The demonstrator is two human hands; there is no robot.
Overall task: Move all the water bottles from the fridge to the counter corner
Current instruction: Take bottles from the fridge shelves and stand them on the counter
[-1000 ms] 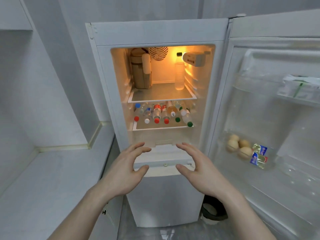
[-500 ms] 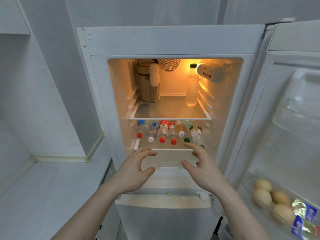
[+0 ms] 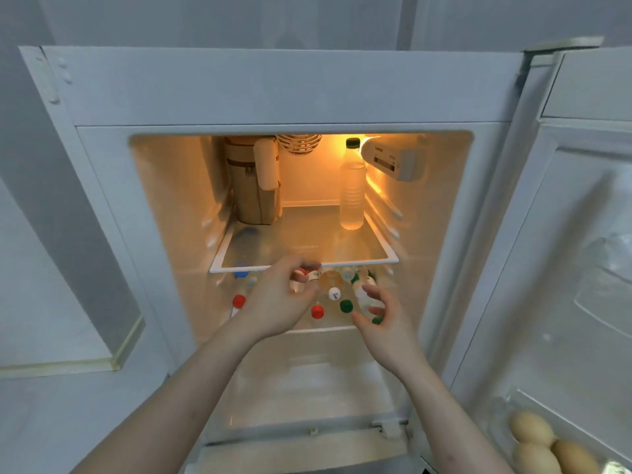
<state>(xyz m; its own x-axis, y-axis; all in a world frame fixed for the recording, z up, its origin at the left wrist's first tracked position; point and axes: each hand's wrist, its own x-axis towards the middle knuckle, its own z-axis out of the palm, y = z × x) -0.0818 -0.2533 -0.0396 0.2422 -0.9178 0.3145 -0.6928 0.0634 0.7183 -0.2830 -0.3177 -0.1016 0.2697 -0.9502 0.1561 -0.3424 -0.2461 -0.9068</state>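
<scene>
The fridge (image 3: 273, 87) stands open with its light on. Several small water bottles lie on the lower shelf with caps toward me: red caps (image 3: 238, 300) (image 3: 317, 312), a white cap (image 3: 334, 293), a green cap (image 3: 346, 306), a blue cap (image 3: 241, 272). A tall bottle with a dark green cap (image 3: 352, 186) stands upright on the upper glass shelf (image 3: 307, 261). My left hand (image 3: 277, 302) reaches in over the lying bottles, fingers curled and blurred; whether it grips one is unclear. My right hand (image 3: 383, 319) hovers open by the green-capped bottles.
A brown bag-like container (image 3: 254, 186) stands at the back left of the upper shelf. The open door (image 3: 564, 268) swings to the right, with eggs (image 3: 543, 446) in its lower rack. A grey counter (image 3: 61, 405) runs along the left, meeting the wall corner.
The view has closed in on the fridge. Both hands rose from the shelf's front edge into the lower shelf; the left now covers the middle bottles, the right sits by the green caps.
</scene>
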